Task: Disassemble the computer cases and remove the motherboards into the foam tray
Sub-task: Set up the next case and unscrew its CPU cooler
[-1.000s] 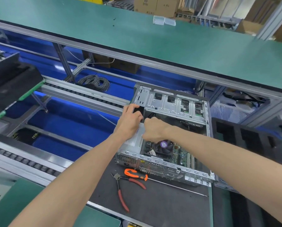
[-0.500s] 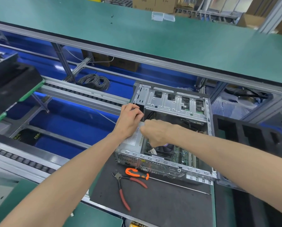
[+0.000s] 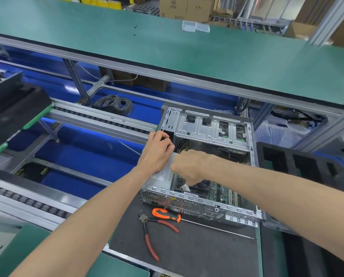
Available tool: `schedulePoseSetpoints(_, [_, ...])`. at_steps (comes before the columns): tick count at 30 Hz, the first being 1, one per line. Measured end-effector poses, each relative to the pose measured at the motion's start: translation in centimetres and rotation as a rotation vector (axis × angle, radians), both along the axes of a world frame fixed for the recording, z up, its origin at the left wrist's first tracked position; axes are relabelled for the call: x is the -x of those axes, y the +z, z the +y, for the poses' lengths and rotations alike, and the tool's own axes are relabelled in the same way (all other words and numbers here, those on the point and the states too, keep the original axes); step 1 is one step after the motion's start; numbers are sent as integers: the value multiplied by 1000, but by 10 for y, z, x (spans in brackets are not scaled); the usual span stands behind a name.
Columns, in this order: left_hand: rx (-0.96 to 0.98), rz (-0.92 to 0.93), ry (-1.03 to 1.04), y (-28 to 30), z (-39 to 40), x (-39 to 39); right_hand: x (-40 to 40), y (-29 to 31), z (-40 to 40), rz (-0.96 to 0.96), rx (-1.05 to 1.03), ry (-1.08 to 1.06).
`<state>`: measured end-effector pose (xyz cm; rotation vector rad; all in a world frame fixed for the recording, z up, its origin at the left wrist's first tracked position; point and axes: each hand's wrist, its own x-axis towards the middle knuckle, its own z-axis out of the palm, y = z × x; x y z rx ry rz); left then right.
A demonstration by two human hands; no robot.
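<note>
Right hand (image 3: pixel 189 166) now nearer, fingers curled into open silver case (image 3: pixel 211 132); left hand (image 3: pixel 157 150) gripping power supply (image 3: pixel 163 174).

Lighting: bright, even, overhead; soft shadows. Glare: mild sheen on green bench (image 3: pixel 227 62). Distortion: wide-angle bowing at edges. Focus: slightly soft throughout.

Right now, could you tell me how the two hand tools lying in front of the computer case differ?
The screwdriver has one orange handle and a long thin straight shaft running right; the cutting pliers have two red handles spreading from short jaws. The screwdriver lies closer to the computer case. Both rest untouched on the dark mat.
</note>
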<state>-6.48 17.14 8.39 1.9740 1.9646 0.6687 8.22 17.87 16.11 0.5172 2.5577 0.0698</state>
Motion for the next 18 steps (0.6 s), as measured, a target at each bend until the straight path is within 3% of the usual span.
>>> schedulePoseSetpoints(2, [23,51,-6,3,0,-1,2,-1,2,41,1,-48])
schedulePoseSetpoints(5, [32,94,-12,8,-1,-5,4,-7,7,152,43,-376])
schedulePoseSetpoints(7, [36,145,-6,9,-1,-6,8,-8,9,136,129,-647])
schedulePoseSetpoints(9, [47,182,3,9,-2,-7,11,-7,11,71,233,-755])
schedulePoseSetpoints(12, [73,206,7,9,-2,-8,11,-3,6,-13,167,-552])
schedulePoseSetpoints(16, [103,226,-2,9,-1,-10,13,-1,-7,-110,-112,187])
schedulePoseSetpoints(18, [105,230,0,8,0,-11,12,1,-6,-118,-124,230])
